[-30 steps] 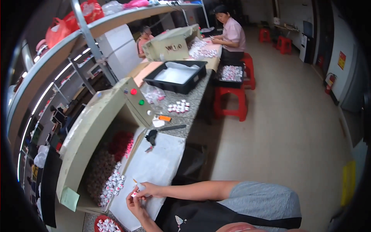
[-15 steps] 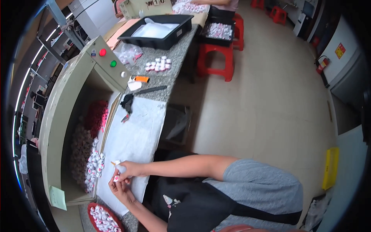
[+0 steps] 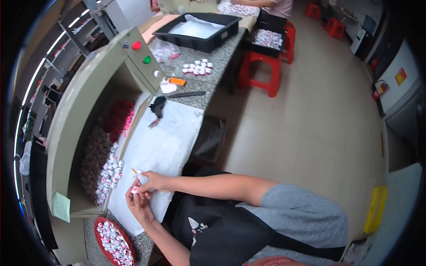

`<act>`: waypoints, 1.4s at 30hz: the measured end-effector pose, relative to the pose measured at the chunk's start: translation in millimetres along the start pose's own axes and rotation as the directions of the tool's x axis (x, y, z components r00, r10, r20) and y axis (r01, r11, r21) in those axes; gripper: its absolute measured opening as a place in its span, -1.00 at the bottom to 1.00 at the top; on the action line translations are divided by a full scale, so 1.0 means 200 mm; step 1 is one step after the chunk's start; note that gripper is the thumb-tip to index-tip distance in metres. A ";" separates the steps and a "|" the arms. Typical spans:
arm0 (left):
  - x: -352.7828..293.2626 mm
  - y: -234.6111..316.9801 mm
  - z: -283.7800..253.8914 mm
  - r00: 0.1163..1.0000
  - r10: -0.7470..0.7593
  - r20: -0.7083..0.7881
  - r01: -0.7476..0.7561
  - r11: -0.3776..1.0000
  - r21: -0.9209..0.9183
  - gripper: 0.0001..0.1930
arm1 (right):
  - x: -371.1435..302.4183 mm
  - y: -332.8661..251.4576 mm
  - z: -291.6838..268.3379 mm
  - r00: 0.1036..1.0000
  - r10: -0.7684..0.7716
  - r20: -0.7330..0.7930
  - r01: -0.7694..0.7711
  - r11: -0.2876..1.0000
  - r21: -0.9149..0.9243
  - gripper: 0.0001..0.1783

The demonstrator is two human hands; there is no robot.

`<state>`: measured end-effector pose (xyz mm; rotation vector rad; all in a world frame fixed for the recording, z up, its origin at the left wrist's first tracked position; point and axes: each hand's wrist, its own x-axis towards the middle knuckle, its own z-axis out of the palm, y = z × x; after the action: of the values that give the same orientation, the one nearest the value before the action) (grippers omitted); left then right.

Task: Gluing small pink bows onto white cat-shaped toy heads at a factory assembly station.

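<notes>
My left hand (image 3: 140, 207) is closed on a small white piece with pink marks (image 3: 134, 189), pinched at the fingertips. My right hand (image 3: 155, 181) is wrapped round a small white squeeze bottle (image 3: 142, 178) with an orange-yellow tip, close above that piece. Both hands meet over a white sheet (image 3: 155, 137) on the speckled worktop. Beside them, a pile of white pieces with pink marks (image 3: 111, 170) lies in the opening of a beige box-like machine (image 3: 64, 128). A red oval tray (image 3: 128, 239) full of similar pieces sits near my left forearm.
Farther along the worktop lie a black-handled tool (image 3: 157, 106), a dark bar (image 3: 186, 94), an orange item (image 3: 177, 82), grouped white pieces (image 3: 197, 67) and a black tray (image 3: 199, 42). Red stools (image 3: 262, 71) stand in the aisle. Another person (image 3: 282, 8) works at the far end.
The view has shifted, so the worktop's far items appear farther right and the red tray shows more fully. Both hands keep their grips, close together.
</notes>
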<state>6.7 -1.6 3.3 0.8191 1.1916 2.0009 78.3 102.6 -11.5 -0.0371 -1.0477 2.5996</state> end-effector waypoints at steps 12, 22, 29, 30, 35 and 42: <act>-0.03 0.05 0.04 0.996 0.069 -0.053 -0.065 0.996 0.068 -0.78 | -0.04 -0.01 0.02 0.998 0.055 -0.028 -0.055 0.998 -0.005 -0.70; -0.02 0.05 0.05 1.000 -0.012 0.026 0.014 0.999 -0.053 -0.81 | -0.02 -0.04 0.04 0.992 0.089 -0.091 -0.094 0.994 -0.054 -0.73; 0.00 0.02 -0.02 0.998 0.048 -0.034 -0.048 0.999 -0.018 -0.82 | 0.01 -0.04 0.05 0.975 0.211 -0.066 -0.216 0.973 -0.083 -0.76; 0.00 0.03 -0.01 0.999 0.041 -0.013 -0.041 0.999 -0.015 -0.81 | 0.01 -0.05 0.04 0.974 0.211 -0.081 -0.218 0.972 -0.088 -0.76; -0.01 0.02 -0.03 0.998 0.054 -0.041 -0.055 0.998 -0.028 -0.83 | -0.01 -0.05 0.07 0.972 0.206 -0.112 -0.215 0.974 -0.069 -0.81; -0.02 -0.01 -0.01 0.997 0.004 -0.077 -0.007 0.999 -0.039 -0.81 | -0.02 -0.05 0.06 0.955 0.216 -0.205 -0.221 0.975 0.001 -0.66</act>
<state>8.0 -3.9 0.2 0.7330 1.1905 2.0702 82.2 99.4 3.3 -0.4396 -1.0495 2.7058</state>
